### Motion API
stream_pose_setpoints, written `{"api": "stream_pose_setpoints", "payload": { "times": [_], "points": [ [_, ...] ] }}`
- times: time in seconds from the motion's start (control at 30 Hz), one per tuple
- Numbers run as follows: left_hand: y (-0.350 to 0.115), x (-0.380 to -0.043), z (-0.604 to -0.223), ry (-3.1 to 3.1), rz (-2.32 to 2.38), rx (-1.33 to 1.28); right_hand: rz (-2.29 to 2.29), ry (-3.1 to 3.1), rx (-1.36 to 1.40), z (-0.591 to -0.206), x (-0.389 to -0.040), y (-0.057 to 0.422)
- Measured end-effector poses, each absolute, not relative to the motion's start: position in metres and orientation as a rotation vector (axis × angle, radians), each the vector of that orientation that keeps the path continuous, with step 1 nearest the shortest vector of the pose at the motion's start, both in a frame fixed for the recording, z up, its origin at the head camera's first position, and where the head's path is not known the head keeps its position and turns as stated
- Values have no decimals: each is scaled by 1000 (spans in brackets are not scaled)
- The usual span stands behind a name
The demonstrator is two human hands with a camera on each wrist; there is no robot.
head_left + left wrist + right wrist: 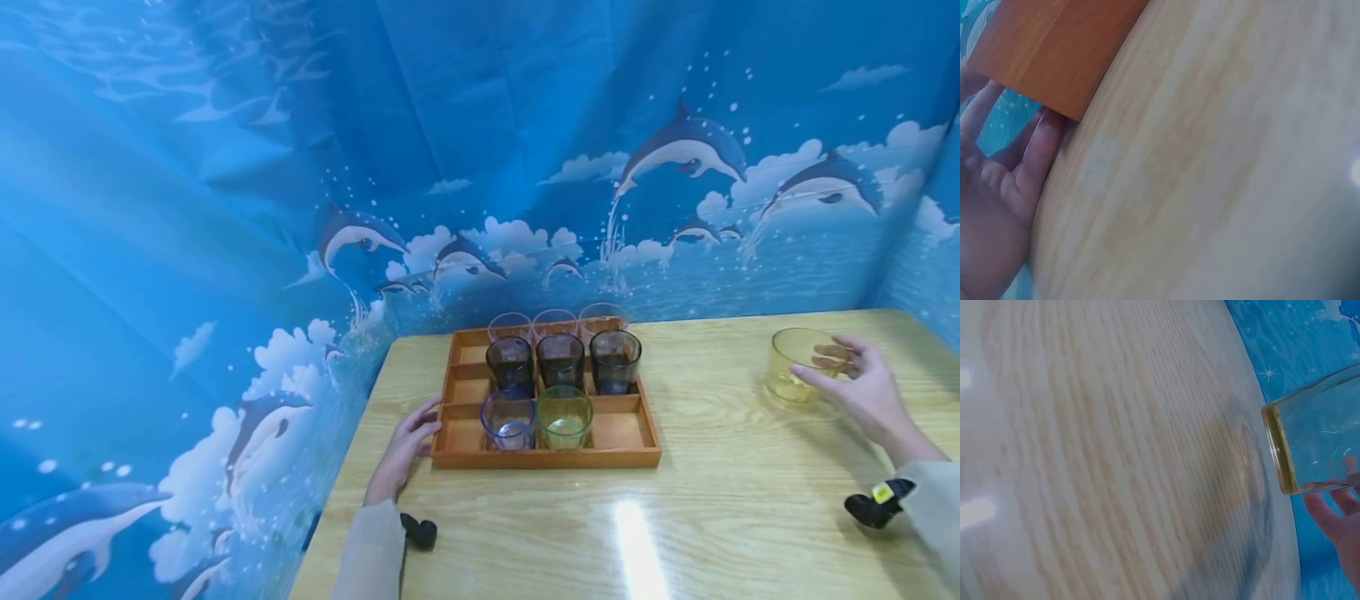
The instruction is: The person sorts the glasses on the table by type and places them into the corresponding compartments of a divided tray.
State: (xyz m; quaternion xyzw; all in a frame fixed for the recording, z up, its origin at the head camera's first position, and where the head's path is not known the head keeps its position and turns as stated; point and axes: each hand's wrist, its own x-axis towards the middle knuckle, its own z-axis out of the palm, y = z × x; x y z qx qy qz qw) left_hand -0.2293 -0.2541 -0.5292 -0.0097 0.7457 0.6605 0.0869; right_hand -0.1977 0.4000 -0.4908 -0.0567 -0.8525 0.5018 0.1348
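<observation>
At the right of the table my right hand [862, 383] holds a yellow glass [787, 379] between thumb and fingers. In the right wrist view the base of the glass [1282, 450] appears just off the tabletop, with a yellowish reflection beside it. My left hand [405, 450] touches the left side of a wooden compartment tray [547, 458] near its front corner. The left wrist view shows its fingers [1041, 144] against the tray's edge [1054, 56]. In the tray's front row stand a blue-tinted glass [510, 421] and a green glass [564, 417].
Behind them in the tray stand three dark glasses [561, 362], then three pale pinkish glasses [555, 317] at the back. The wooden table [720, 500] ends against a blue dolphin-print curtain [480, 167], which also hangs along the left side.
</observation>
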Motion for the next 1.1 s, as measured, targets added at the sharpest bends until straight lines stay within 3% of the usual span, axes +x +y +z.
{"api": "stream_pose_setpoints", "payload": {
  "times": [0.9,1.1],
  "points": [
    [-251,-227,-515,2178,1969,-22,1472,-2452,102,-478,-191,342],
    [-253,-232,-526,2208,1965,-39,1530,-2421,160,-476,-189,326]
  ]
}}
